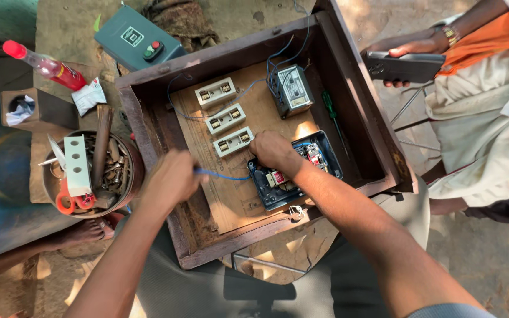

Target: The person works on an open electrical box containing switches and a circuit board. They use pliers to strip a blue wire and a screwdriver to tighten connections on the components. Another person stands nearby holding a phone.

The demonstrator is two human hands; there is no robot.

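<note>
Two hands work inside an open wooden box (148, 112): the left hand (172, 176) has its fingers pinched shut on a thin blue wire (222, 175), while the right hand (273, 152) is curled, knuckles up, at the top left corner of a blue switch housing (278, 197); whether its fingertips grip the wire's far end or a terminal is hidden under the hand. The wire runs taut between the two hands, across the plywood board (231, 206) on the box floor. Judging by this, the step in hand looks like feeding the wire into the open switch unit, and the next move would call for a steady pull from the left while the right seats the end. Just above the right hand sit three white fuse holders (225, 118) in a slanted row, wired to a grey metal-cased unit (293, 89). A green screwdriver (331, 109) lies beside it. Outside, a bowl of tools (48, 182) stands left, and another person holds a phone (405, 66).
</note>
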